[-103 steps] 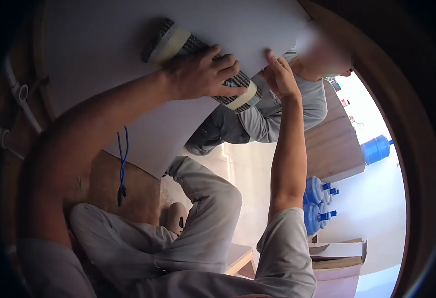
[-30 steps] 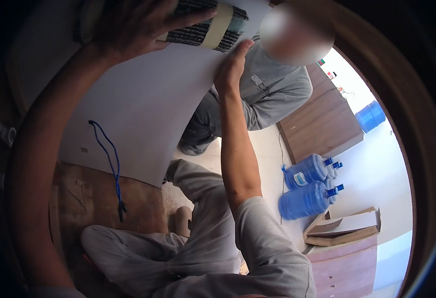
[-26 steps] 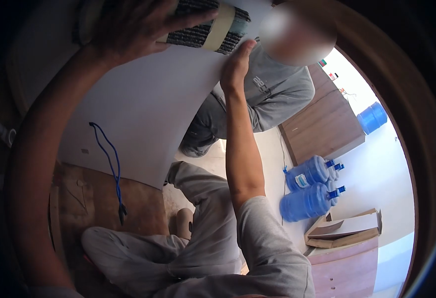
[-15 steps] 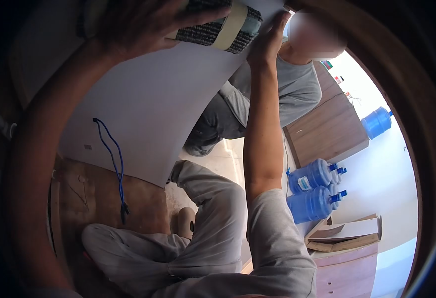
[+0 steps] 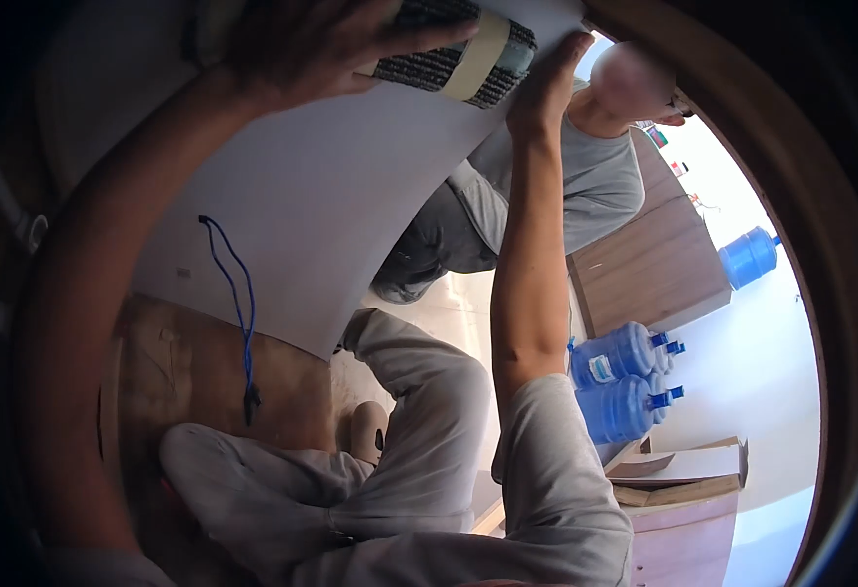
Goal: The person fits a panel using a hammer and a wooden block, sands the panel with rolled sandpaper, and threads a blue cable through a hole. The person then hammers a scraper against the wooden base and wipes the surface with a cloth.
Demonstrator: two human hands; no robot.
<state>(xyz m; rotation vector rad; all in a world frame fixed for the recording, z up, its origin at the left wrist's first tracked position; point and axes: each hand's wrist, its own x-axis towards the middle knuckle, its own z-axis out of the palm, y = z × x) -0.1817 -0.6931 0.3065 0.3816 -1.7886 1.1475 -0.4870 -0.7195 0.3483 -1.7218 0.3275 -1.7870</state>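
Only the head cam here: left hand (image 5: pixel 297 49) is clamped over the ribbed block (image 5: pixel 474 61), up on the pale sheet (image 5: pixel 302 205). Right hand (image 5: pixel 541 93) is just beside it at the sheet's edge, can't tell if it's gripping. Compared with a few seconds back, the block's farther from the blue cord (image 5: pixel 247 313), so I'd guess the work's shifted to the sheet's far part.

The person wears a grey shirt (image 5: pixel 419 563) with 2 short sleeves; the right sleeve (image 5: pixel 558 440) is loose and creased. The trousers (image 5: pixel 414 430), also grey, are long and baggy, with soft folds. The left hand (image 5: pixel 297 54) and right hand (image 5: pixel 543 90) are bare.
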